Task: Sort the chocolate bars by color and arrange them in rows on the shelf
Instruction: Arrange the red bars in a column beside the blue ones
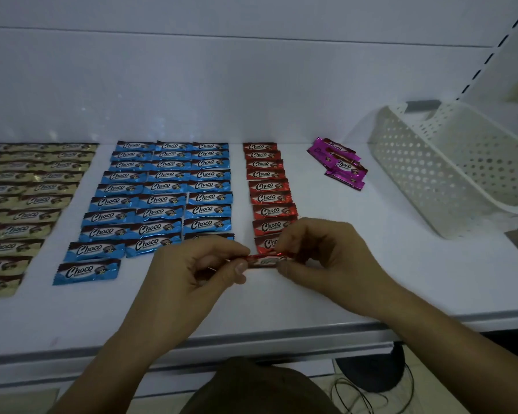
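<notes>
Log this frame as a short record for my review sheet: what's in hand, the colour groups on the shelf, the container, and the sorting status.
in hand: red bar, held by left hand and right hand, one at each end
gold bars: rows, far left
blue bars: three columns
red column: single column, nearest bar partly hidden by the hands
magenta bars: loose overlapping pile, not yet in rows
basket: white, perforated, tilted, at the right
status: red in progress

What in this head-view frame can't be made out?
- Gold bars: cut by the left edge, count unknown.
- Held red bar: seen edge-on, ends covered by the left hand and right hand.
- White basket: contents hidden by its wall.
- Purple bars: overlapping pile, count unclear.
</notes>
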The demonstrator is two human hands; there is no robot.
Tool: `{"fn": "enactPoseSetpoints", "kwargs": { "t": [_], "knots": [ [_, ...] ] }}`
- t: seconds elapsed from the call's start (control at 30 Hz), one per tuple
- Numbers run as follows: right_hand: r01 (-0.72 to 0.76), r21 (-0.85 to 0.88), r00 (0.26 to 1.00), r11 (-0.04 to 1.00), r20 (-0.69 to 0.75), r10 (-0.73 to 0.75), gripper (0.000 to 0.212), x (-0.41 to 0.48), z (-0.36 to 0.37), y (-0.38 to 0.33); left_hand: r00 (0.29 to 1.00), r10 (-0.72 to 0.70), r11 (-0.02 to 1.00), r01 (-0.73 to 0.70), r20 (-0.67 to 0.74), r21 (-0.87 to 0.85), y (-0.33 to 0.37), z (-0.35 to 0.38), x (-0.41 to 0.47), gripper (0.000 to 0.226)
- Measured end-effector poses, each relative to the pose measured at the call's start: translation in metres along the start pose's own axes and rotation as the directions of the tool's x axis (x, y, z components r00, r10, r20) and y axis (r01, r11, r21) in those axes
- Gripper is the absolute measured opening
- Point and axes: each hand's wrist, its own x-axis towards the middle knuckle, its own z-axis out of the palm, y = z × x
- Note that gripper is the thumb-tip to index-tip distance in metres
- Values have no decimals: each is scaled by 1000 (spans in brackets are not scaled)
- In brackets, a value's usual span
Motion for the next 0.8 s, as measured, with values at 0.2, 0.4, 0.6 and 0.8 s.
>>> {"fn": "enactPoseSetpoints", "kwargs": {
  "t": [0.2, 0.4, 0.6, 0.8],
  "knots": [
    [-44, -50, 995, 998, -96, 40, 31, -3, -24, 2, 936, 238, 813, -338, 261, 473, -7, 2, -3, 29],
    [88, -397, 996, 914, 13, -90, 22, -7, -15, 9, 880, 223, 718, -439, 418, 540, -9, 0, -6, 35],
    [159, -578, 980, 800, -7, -200, 24, -14, -17, 12, 876, 240, 721, -450, 419, 527, -13, 1, -6, 34],
    [209, -588, 977, 782, 82, -199, 20, -20, -19, 16, 877, 248, 711, -454, 412, 537, -14, 0, -7, 35]
  ]
}}
